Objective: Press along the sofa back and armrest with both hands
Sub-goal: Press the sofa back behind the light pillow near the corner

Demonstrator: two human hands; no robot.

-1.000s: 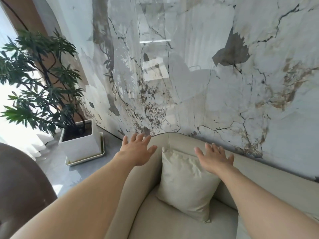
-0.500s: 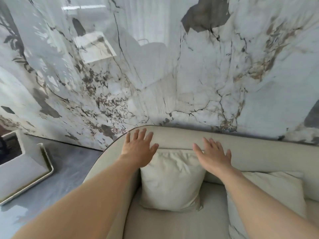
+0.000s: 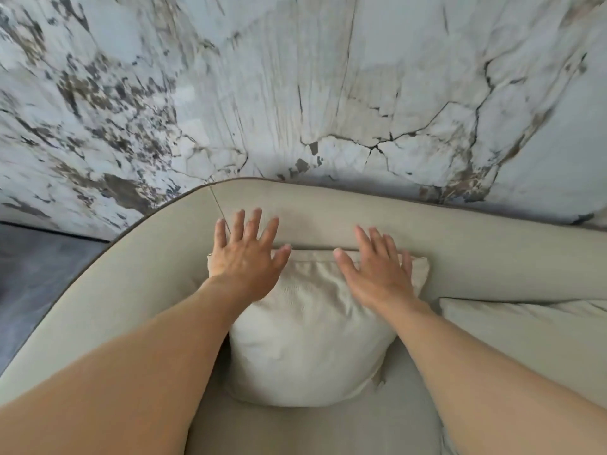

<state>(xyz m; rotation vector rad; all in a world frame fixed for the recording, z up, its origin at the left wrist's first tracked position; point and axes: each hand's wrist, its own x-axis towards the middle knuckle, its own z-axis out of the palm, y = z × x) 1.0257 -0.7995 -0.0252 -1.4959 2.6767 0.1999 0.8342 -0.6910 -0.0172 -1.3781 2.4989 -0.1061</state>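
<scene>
Beige upholstery: sofa back (image 3: 328,211) runs along the marble wall (image 3: 295,93), curving left into the armrest (image 3: 108,290). Left hand (image 3: 244,261) and right hand (image 3: 377,270) lie flat, fingers spread wide, holding nothing, likely for broad pressure. Cushion (image 3: 305,339) leans beneath both. No containers visible.
</scene>
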